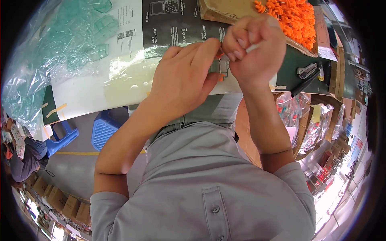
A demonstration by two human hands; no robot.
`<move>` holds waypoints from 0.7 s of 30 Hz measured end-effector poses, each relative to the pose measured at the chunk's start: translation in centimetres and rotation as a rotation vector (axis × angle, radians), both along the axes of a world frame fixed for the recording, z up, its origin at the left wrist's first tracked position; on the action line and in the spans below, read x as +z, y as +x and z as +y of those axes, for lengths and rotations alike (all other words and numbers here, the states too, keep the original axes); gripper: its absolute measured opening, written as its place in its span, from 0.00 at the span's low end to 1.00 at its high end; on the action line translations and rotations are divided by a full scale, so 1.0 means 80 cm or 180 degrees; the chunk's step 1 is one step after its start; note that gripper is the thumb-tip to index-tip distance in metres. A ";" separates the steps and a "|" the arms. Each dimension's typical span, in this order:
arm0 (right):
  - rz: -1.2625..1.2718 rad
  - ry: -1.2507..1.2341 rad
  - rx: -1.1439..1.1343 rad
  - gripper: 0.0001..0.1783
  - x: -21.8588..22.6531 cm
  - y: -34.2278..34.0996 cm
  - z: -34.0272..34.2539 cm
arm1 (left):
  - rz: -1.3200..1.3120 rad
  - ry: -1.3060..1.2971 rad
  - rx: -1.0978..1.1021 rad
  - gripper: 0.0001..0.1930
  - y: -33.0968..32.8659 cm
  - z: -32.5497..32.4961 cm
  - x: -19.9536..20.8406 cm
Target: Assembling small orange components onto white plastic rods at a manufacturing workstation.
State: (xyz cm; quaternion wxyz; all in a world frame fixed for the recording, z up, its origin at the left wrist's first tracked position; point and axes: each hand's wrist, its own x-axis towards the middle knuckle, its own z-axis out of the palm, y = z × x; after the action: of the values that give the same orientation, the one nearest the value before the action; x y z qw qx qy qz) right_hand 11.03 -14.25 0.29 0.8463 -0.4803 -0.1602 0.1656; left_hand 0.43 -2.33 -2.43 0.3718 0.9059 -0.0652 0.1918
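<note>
My left hand [185, 76] lies palm down at the table edge, its thumb and fingers closed round a small metal wire part with orange ends [220, 69]. Just right of it, my right hand [257, 52] is raised over the table with its fingers curled in. A whitish sliver shows at its curled fingers, but what they hold is hidden. Beyond the right hand, many small orange plastic pieces [295, 24] lie heaped in a cardboard box [225, 10].
Clear plastic bagging [40, 60] and greenish see-through cups [106, 24] cover the table's left. A box cutter [306, 70] and a black tool [304, 85] lie right. Below stand bagged parts in cartons [317, 124] and a blue stool [103, 130]. Another person sits far left.
</note>
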 end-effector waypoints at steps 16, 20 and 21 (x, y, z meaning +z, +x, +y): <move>-0.0579 -0.0203 0.0405 0.16 0.003 0.003 0.006 | -0.0010 0.0092 0.0135 0.28 -0.009 -0.007 0.001; -0.0210 -0.0055 -0.0287 0.17 0.005 -0.019 -0.009 | -0.0422 0.0384 0.0319 0.24 -0.013 -0.013 -0.004; -0.0301 0.0118 -0.0173 0.18 0.007 -0.021 -0.020 | -0.0414 0.0405 0.0367 0.24 -0.015 -0.015 -0.003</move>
State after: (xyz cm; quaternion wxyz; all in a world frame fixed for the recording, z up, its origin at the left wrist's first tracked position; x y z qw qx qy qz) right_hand 9.33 -15.88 0.87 0.8507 -0.4761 -0.1900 0.1168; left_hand -0.78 -3.50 -2.66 0.2968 0.9156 -0.0490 0.2668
